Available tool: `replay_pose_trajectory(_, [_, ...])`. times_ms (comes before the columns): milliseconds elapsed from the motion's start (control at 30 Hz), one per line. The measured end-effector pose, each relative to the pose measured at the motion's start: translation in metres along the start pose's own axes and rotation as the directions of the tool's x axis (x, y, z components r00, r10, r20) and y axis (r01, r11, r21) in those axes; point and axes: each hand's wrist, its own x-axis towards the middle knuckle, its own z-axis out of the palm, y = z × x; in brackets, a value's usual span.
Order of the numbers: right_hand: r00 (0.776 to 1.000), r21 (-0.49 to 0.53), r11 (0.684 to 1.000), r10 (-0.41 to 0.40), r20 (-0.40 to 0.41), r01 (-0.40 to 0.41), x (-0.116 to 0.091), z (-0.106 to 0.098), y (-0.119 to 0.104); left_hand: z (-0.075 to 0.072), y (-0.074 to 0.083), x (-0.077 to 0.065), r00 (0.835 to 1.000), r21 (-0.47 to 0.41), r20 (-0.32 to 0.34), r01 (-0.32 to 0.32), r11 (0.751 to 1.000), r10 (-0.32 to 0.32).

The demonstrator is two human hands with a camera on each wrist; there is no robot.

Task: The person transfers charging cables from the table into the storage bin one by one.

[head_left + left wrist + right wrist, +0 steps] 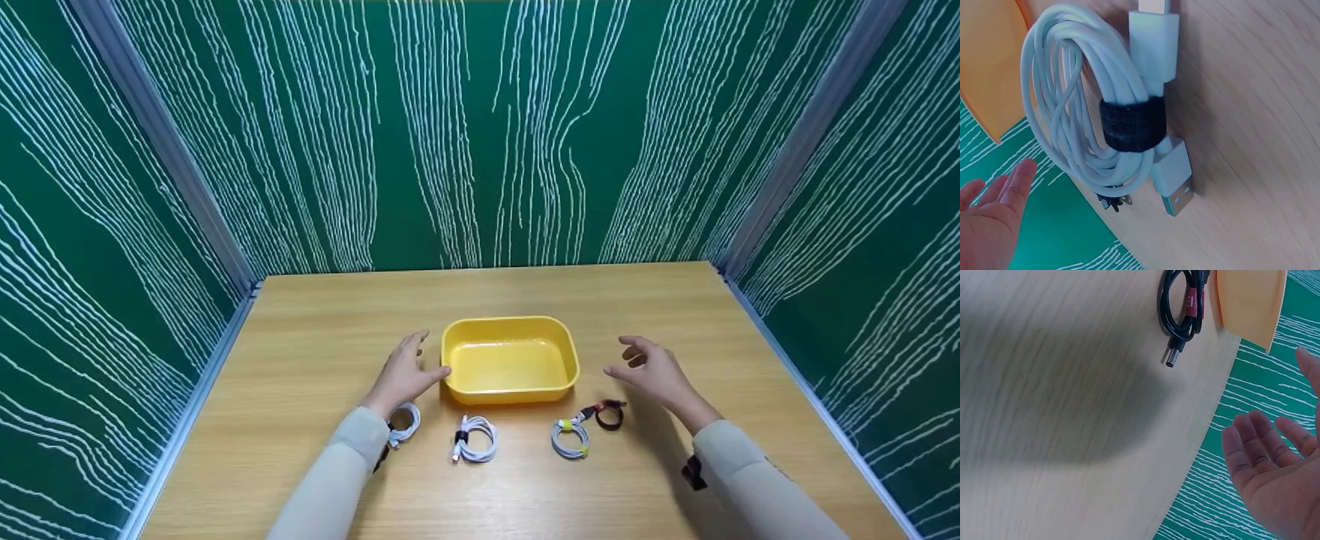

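A yellow plastic tub (pixel 510 367) stands mid-table. My left hand (pixel 403 381) is at its left side, fingers spread and thumb tip right at the rim. To the tub's right, my right hand (pixel 658 377) hovers with fingers loosely bent and holds nothing. In front of the tub lie coiled cables: a white one (pixel 416 421) partly hidden by my left wrist, a white one (pixel 491 436) with a black strap, a pale one (pixel 568 454) with yellow ties, and a black one (pixel 612 428). The left wrist view shows a strapped white USB cable (pixel 1123 73) up close.
Green walls (pixel 480 150) with wavy white lines enclose the wooden table (pixel 315 315) at the back and both sides. Grey metal posts (pixel 172 142) stand at the back corners. In the right wrist view, the black cable (pixel 1169 320) carries a red label and a barrel plug.
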Motion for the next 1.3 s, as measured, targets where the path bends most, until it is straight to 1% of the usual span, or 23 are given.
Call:
replay_pose_trajectory(200, [1.000,-0.018,1.000,0.000,0.023,0.000,0.001,0.003,0.001,0.002,0.001,0.002,1.000,-0.001,0.013,0.006,1.000,-0.006])
replay_pose_trajectory(467, [0.999,-0.058,0.998,-0.024,0.023,0.025,0.001,0.007,0.002,0.001,0.002,0.003,1.000,-0.010,0.017,0.007,1.000,-0.007])
replay_pose_trajectory(733, [0.998,-0.071,0.997,-0.021,0.052,0.024,0.000,0.010,0.004,0.004,0.005,0.006,0.999,-0.009,0.035,0.036,0.999,-0.035])
replay_pose_trajectory(967, [0.997,-0.082,0.996,-0.019,0.079,0.025,-0.004,0.012,0.004,0.004,0.005,0.006,0.998,-0.008,0.052,0.039,0.999,-0.038])
replay_pose_trajectory(1133, [0.994,-0.096,0.994,-0.044,0.097,0.053,-0.005,0.012,0.005,0.004,0.006,0.008,0.997,-0.011,0.059,0.043,0.999,-0.042])
replay_pose_trajectory(1233, [0.994,-0.107,0.992,-0.051,0.101,0.061,-0.004,0.013,0.005,0.004,0.006,0.010,0.998,-0.007,0.060,0.038,0.999,-0.037])
replay_pose_trajectory(1300, [0.992,-0.117,0.990,-0.066,0.107,0.078,-0.004,0.013,0.004,0.004,0.007,0.011,0.998,0.000,0.055,0.012,1.000,-0.012])
